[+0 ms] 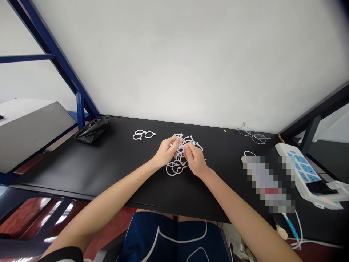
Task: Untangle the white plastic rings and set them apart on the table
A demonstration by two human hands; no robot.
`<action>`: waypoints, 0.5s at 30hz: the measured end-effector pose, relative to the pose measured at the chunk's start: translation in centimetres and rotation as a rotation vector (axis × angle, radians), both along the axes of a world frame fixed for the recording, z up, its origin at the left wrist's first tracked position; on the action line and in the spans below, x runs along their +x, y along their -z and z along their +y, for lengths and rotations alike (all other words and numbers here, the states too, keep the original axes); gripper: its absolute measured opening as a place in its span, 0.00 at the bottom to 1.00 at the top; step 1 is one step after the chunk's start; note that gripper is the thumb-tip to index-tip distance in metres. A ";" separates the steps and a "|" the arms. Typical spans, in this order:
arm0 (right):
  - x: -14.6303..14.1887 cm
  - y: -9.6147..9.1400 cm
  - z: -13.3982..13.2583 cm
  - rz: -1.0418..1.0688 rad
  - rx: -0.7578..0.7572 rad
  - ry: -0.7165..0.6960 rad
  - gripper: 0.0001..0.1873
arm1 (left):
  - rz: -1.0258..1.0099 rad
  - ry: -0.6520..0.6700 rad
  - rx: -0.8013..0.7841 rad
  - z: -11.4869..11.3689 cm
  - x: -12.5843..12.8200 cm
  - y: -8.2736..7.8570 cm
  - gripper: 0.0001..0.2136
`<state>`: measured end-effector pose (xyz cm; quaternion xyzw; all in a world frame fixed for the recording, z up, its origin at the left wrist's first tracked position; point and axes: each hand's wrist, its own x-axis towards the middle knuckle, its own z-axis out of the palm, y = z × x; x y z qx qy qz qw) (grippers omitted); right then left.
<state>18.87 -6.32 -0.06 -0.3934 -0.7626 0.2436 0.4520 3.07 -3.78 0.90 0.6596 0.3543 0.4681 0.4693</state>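
Over a loose pile of white plastic rings point(176, 168), my two hands meet with their fingertips nearly together. My left hand point(166, 151) pinches one white ring point(182, 145) between thumb and fingers. My right hand point(195, 159) grips the same ring from the other side; the fingers hide much of it. Some rings in the pile show small knobs at their ends, and several look open. To the left, a small group of similar rings point(149, 134) lies flat on the black table point(122, 163).
A black plastic bag point(92, 130) sits at the table's left end. On the right are eyeglasses point(259, 139), a blurred-out device point(268, 183) with a cable, and a white power strip point(300, 171). A pale wall point(191, 72) rises behind the table.
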 end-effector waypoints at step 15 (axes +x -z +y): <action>-0.1 -0.2 -0.1 0.014 -0.014 -0.009 0.19 | 0.012 0.004 -0.005 0.0 0.0 -0.2 0.16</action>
